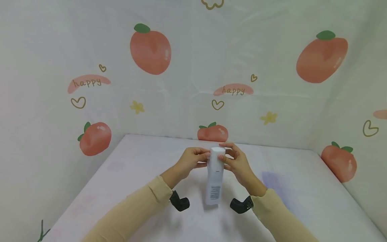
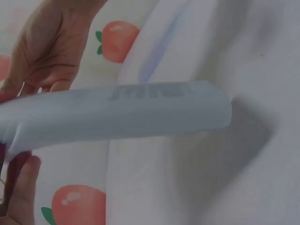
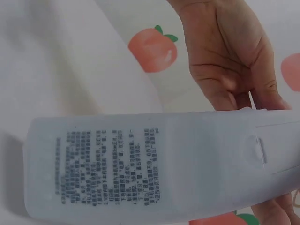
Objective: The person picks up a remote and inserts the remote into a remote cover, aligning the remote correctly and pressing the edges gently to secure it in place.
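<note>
Upright over the table, a white remote control (image 1: 215,178) in a thin translucent cover has its printed back toward me. Its lower end is close over the tabletop. My left hand (image 1: 193,159) pinches the upper left edge, thumb and fingers bent. From the right, my right hand (image 1: 237,163) grips the upper end, its thumb on the near face and fingers behind. The right wrist view shows rows of small print and a battery-door outline on the remote control (image 3: 206,159). In the left wrist view the cover (image 2: 14,140) bulges near my left fingers (image 2: 28,183).
A white cloth covers the table (image 1: 145,151), with a faint purple patch (image 1: 273,181) at the right. Behind it hangs a white curtain (image 1: 187,67) printed with red fruit, hearts and "happy". Dark wrist cameras (image 1: 180,201) sit beneath both sleeves.
</note>
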Demonstrator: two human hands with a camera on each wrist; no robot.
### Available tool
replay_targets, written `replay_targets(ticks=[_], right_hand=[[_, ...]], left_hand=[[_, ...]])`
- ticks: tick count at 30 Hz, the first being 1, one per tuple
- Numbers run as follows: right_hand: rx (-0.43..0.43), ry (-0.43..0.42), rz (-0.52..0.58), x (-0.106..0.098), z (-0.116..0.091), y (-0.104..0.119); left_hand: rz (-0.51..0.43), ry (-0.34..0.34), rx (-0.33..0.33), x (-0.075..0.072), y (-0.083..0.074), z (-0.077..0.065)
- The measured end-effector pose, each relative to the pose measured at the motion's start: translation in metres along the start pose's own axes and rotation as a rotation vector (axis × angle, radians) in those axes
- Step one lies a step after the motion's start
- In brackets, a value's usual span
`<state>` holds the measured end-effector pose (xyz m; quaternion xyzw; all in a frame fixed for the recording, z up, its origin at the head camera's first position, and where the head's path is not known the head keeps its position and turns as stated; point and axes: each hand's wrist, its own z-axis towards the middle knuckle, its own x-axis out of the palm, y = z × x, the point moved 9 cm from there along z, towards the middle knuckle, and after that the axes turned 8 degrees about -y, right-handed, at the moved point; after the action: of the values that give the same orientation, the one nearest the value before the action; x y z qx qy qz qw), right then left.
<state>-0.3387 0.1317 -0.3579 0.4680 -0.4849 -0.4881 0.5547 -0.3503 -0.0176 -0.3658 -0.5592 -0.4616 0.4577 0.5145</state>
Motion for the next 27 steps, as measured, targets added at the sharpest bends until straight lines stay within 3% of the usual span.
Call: replay_targets(ticks=[4, 13, 20, 27], right_hand=[[-0.03, 0.016, 0.021, -0.001, -0.001, 0.002], [-0.038, 0.051, 0.023, 0.002, -0.003, 0.006], [-0.068, 0.053, -0.061, 0.007, -0.003, 0.006], [-0.037, 0.026, -0.193, 0.007, -0.002, 0.001]], left_hand=[[0.044, 0.028, -0.044, 0.001, 0.0, 0.002], [0.028, 0.058, -0.14, 0.004, 0.005, 0.004], [0.161, 0.086, -0.095, 0.012, 0.006, 0.003], [0.144, -0.03, -0.114, 0.007, 0.005, 0.003]])
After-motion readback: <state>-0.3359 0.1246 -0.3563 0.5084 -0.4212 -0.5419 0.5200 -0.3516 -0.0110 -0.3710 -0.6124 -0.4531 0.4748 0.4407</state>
